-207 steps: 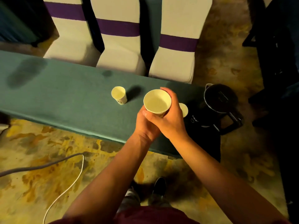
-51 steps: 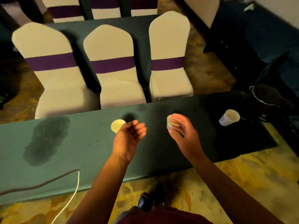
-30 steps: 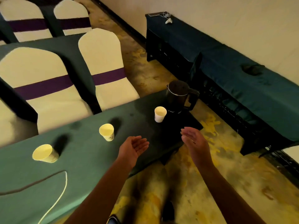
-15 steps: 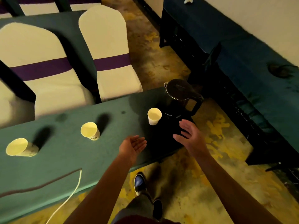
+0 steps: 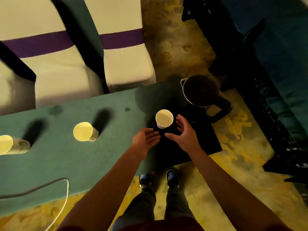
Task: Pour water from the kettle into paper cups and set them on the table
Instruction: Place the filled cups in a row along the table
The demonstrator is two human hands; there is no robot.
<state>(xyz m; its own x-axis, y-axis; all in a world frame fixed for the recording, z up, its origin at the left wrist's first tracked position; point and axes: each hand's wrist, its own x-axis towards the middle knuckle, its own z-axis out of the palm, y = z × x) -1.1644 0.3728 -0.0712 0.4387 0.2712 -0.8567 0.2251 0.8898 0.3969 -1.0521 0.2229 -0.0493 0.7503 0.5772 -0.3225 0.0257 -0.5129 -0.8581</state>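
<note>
Neither hand holds anything. The left hand (image 5: pixel 146 139) hangs over the table's near edge with palm up and fingers loosely spread, and the right hand (image 5: pixel 185 133) is beside it, fingers open and relaxed, just short of a paper cup. The person's shoes (image 5: pixel 172 177) show below on the yellow-patterned floor, and a thin cable (image 5: pixel 64 199) trails off the table's near side at the left.

The nearest cup (image 5: pixel 164 118) stands upright on the dark end of the green table (image 5: pixel 70 157), just beyond the right hand's fingertips and apart from them. Two further cups sit on the cloth to the left: the middle cup (image 5: pixel 84 134) and the far-left cup (image 5: pixel 10 145) at the frame's edge.

Behind the nearest cup, at the table's corner, stands the black kettle (image 5: pixel 201 90), its handle pointing to the right. Beyond the table are two white-covered chairs (image 5: pixel 126 64) with purple bands.
</note>
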